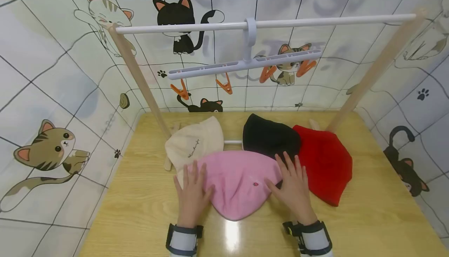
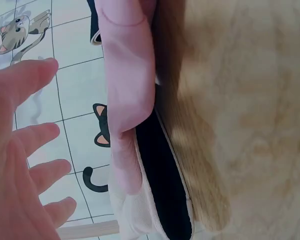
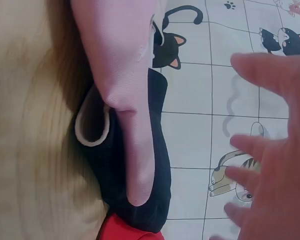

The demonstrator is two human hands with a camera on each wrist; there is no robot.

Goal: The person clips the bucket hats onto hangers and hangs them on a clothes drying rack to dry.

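Observation:
A pink bucket hat [image 1: 235,186] lies flat in front, its small red mark towards the right. My left hand [image 1: 191,196] is over its left end, fingers spread, and my right hand [image 1: 292,186] is over its right end, also spread. In both wrist views a gap shows between the fingers and the pink hat [image 2: 127,65]. The pink hat overlaps a cream hat [image 1: 196,140] with dark script on the left and a black hat [image 1: 268,136] behind. A red hat [image 1: 326,163] lies at the right, against the black one.
Above the hats, a white rod [image 1: 315,22] on wooden posts [image 1: 138,75] carries a pale hanger [image 1: 224,69] with several orange clips [image 1: 224,84]. A lower bar [image 1: 232,142] shows between the hats. Cat-print walls [image 1: 52,93] enclose the wooden table [image 1: 140,218].

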